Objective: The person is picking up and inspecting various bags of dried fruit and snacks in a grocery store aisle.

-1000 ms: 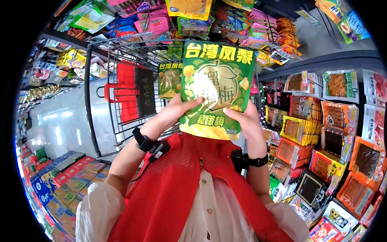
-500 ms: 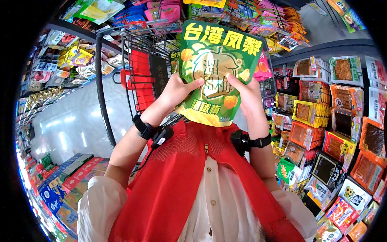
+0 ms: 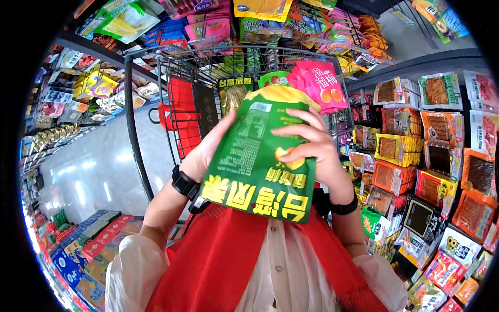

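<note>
A green snack pouch (image 3: 249, 151) with yellow lettering is held between my two hands, its printed back toward me and its lettering upside down. My left hand (image 3: 210, 148) grips the pouch's left edge, with most of the fingers hidden beneath it. On the other side, my right hand (image 3: 312, 143) has its fingers spread across the pouch's surface, the thumb out of sight. Just beyond, inside the black wire shopping cart (image 3: 171, 117), are a pink pouch (image 3: 319, 86), a similar green pouch (image 3: 236, 91) and a red box (image 3: 183, 112).
Packaged snacks (image 3: 400, 151) hang in rows on the right-hand rack. More colourful bags (image 3: 208, 26) line the shelf behind the cart. At left stand another stocked shelf (image 3: 78, 78) and stacked boxes (image 3: 88, 255) low on the grey floor (image 3: 93, 171).
The pouch has been flipped from its front to its back, its top end now toward my body. It sits lower, uncovering the pouches in the cart. My right fingers now lie over it.
</note>
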Demonstrator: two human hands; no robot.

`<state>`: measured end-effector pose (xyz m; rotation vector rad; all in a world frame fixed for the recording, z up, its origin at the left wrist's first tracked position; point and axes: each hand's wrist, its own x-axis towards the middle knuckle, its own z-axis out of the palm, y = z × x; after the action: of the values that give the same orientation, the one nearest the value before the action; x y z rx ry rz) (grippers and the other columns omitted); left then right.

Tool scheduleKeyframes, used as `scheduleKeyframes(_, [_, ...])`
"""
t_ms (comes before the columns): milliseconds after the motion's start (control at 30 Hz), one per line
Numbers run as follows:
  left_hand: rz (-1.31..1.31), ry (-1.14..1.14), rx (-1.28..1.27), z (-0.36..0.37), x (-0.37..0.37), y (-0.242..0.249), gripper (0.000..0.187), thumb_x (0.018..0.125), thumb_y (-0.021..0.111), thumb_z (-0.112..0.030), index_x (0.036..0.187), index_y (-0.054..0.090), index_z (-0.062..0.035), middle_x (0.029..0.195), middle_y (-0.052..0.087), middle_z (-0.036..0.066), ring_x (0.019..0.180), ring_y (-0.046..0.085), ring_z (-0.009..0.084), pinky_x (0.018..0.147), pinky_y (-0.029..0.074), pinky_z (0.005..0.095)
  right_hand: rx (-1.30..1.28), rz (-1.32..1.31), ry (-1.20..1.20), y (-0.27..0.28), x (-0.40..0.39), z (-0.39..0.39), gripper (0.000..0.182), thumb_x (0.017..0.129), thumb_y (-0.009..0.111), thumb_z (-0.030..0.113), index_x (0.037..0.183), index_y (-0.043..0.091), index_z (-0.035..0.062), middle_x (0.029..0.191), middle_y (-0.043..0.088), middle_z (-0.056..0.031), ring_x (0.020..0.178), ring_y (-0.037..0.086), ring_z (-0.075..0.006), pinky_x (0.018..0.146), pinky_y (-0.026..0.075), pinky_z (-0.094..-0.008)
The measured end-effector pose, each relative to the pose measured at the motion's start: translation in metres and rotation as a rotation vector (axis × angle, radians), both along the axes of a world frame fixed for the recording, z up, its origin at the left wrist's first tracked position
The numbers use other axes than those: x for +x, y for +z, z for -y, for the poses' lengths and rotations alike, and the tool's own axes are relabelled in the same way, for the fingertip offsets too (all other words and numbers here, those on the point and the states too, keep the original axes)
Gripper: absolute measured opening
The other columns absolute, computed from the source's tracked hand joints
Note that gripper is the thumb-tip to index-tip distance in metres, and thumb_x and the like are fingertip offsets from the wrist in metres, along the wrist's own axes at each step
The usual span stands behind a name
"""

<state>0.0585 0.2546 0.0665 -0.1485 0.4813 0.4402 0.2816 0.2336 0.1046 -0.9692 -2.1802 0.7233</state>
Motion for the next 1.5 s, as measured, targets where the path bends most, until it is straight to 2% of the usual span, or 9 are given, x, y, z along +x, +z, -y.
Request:
scheduleKeyframes(167, [-0.317, -0.026, 0.273, 0.000, -0.006, -0.028, 0.037, 0.080, 0.050, -0.003, 0.114, 0.039, 0.0039, 0.103, 0.054, 0.017, 0.090, 0.058, 0.0256, 0.077, 0.050, 0.0359, -0.142, -0.160, -0.267, -0.040, -0.004, -0.001, 0.020, 0.065, 0.062, 0.011, 0.085, 0.065, 0.0136, 0.127, 0.039, -0.0116, 0.118, 0.034, -0.0299, 0.099, 0.022, -0.0383])
scheduleKeyframes(233, [-0.349, 0.085, 0.287, -0.002, -0.004, -0.033, 0.036, 0.081, 0.049, -0.003, 0.115, 0.039, 0.0036, 0.103, 0.054, 0.016, 0.091, 0.057, 0.0251, 0.078, 0.049, 0.0360, -0.502, -0.527, -0.490, -0.055, -0.009, 0.001, 0.037, 0.081, 0.051, 0.015, 0.116, 0.044, 0.0057, 0.129, 0.034, -0.0136, 0.117, 0.036, -0.0253, 0.095, 0.030, -0.0314])
scheduleKeyframes(400, [-0.600, 0.140, 0.367, -0.013, -0.008, -0.074, 0.028, 0.083, 0.050, -0.006, 0.109, 0.044, 0.0027, 0.100, 0.056, 0.012, 0.088, 0.057, 0.0207, 0.077, 0.048, 0.0336, -1.477, -0.981, -0.261, -0.083, -0.005, -0.009, 0.037, 0.086, 0.046, 0.016, 0.119, 0.038, 0.0021, 0.110, 0.051, -0.0102, 0.095, 0.053, -0.0174, 0.080, 0.044, -0.0286])
scheduleKeyframes(700, [-0.793, 0.040, 0.167, -0.031, -0.002, -0.205, 0.027, 0.080, 0.055, -0.009, 0.102, 0.048, 0.0041, 0.086, 0.060, 0.011, 0.066, 0.061, 0.0190, 0.059, 0.052, 0.0312, -1.421, -0.728, -0.547, -0.240, -0.028, -0.051, 0.040, 0.073, 0.042, -0.011, 0.111, 0.046, 0.0008, 0.104, 0.053, -0.0095, 0.091, 0.052, -0.0190, 0.078, 0.044, -0.0300])
scheduleKeyframes(867, [-1.669, 0.079, 0.954, -0.075, -0.041, -0.387, 0.048, 0.073, 0.064, -0.013, 0.112, 0.042, 0.0040, 0.099, 0.057, 0.014, 0.087, 0.056, 0.0208, 0.075, 0.044, 0.0302, -1.291, -0.515, -0.621, -0.336, -0.050, -0.105, 0.040, 0.073, 0.050, -0.005, 0.112, 0.045, 0.0013, 0.104, 0.053, -0.0099, 0.090, 0.052, -0.0206, 0.077, 0.044, -0.0299])
scheduleKeyframes(900, [-1.888, 0.121, 0.967, -0.083, -0.030, -0.357, 0.053, 0.065, 0.064, -0.011, 0.112, 0.042, -0.0015, 0.099, 0.055, 0.021, 0.091, 0.053, 0.0358, 0.080, 0.043, 0.0382, -1.356, -0.414, -0.633, -0.361, -0.052, -0.118, 0.051, 0.074, 0.052, 0.000, 0.121, 0.034, 0.0042, 0.113, 0.047, -0.0105, 0.097, 0.048, -0.0226, 0.077, 0.043, -0.0354])
scheduleKeyframes(1167, [-1.862, -0.956, 1.399, -0.057, -0.013, -0.426, 0.049, 0.073, 0.050, -0.012, 0.121, 0.039, -0.0088, 0.134, 0.024, 0.017, 0.120, 0.027, 0.0381, 0.097, 0.030, 0.0409, -1.258, 0.024, -0.402, -0.488, -0.081, -0.109, 0.064, 0.071, 0.058, 0.013, 0.126, 0.027, 0.0014, 0.116, 0.044, -0.0202, 0.104, 0.045, -0.0318, 0.084, 0.040, -0.0396])
scheduleKeyframes(1267, [-1.868, -1.018, 1.405, -0.057, -0.009, -0.430, 0.054, 0.074, 0.048, -0.013, 0.126, 0.033, -0.0099, 0.134, 0.020, 0.020, 0.121, 0.024, 0.0390, 0.100, 0.026, 0.0399, -0.989, 0.335, -0.732, -0.510, -0.084, -0.108, 0.057, 0.069, 0.055, 0.011, 0.121, 0.033, 0.0005, 0.126, 0.030, -0.0263, 0.118, 0.026, -0.0403, 0.098, 0.027, -0.0386])
scheduleKeyframes(1500, [-1.826, -0.846, 1.356, -0.067, -0.010, -0.465, 0.060, 0.073, 0.049, -0.009, 0.127, 0.026, -0.0029, 0.134, 0.018, 0.022, 0.121, 0.024, 0.0391, 0.099, 0.026, 0.0390, -1.146, -0.017, -0.662, -0.528, -0.065, -0.119, 0.058, 0.069, 0.056, 0.007, 0.123, 0.034, -0.0001, 0.114, 0.047, -0.0221, 0.104, 0.046, -0.0305, 0.086, 0.038, -0.0334])
